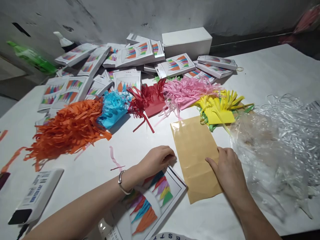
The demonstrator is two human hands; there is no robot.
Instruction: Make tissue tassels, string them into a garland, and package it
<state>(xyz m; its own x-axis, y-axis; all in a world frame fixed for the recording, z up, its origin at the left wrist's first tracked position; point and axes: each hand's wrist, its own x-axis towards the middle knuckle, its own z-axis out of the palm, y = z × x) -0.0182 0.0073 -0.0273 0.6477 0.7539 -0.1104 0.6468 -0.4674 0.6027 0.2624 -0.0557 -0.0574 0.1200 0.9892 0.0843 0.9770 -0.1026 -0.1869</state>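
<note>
The left hand (pixel 157 161) is curled, its fingers together, and it rests on the top edge of a card (pixel 152 203) with bright colored flags printed on it. The right hand (pixel 226 170) lies flat, fingers together, pressing on a tan sheet (pixel 192 146) that lies on the white surface (pixel 270 76). The sheet sits between the two hands and reaches away from them. Just right of the right hand is a heap of clear plastic (pixel 277 146). Past the hands lie paper tassels: orange (pixel 67 130), blue (pixel 112 108), red (pixel 147 100), pink (pixel 185 93) and yellow (pixel 220 108). Behind them many card packs (pixel 72 90) lie in a pile beside a white box (pixel 186 41).
</note>
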